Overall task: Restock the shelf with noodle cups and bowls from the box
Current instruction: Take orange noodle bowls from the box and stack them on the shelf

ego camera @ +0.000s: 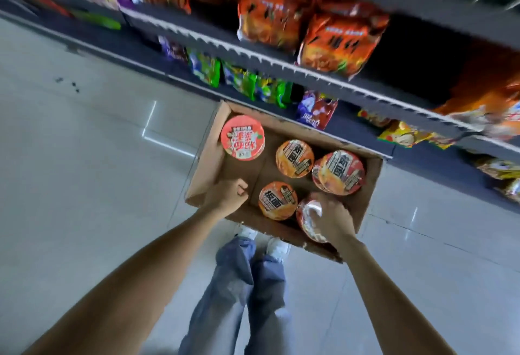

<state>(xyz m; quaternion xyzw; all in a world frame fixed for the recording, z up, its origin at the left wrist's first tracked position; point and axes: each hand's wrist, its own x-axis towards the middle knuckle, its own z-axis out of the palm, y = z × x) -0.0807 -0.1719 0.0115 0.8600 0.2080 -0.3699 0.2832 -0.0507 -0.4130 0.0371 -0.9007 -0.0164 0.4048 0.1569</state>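
An open cardboard box (213,141) lies on the floor in front of the shelf (281,59). Inside stand a red-lidded noodle bowl (243,137) at the far left and three orange-lidded noodle cups (294,158), (340,172), (278,200). My right hand (333,218) is closed over the lid of a red noodle bowl (308,221) at the box's near right corner. My left hand (229,194) is a fist, resting at the box's near left edge, with nothing in it.
The dark shelf holds orange noodle packs (337,42) on an upper level and green, purple and yellow packs (253,82) lower down. A dark gap (416,56) opens on the shelf right of the orange packs. Grey tiled floor (84,172) spreads to the left. My legs (247,284) stand just behind the box.
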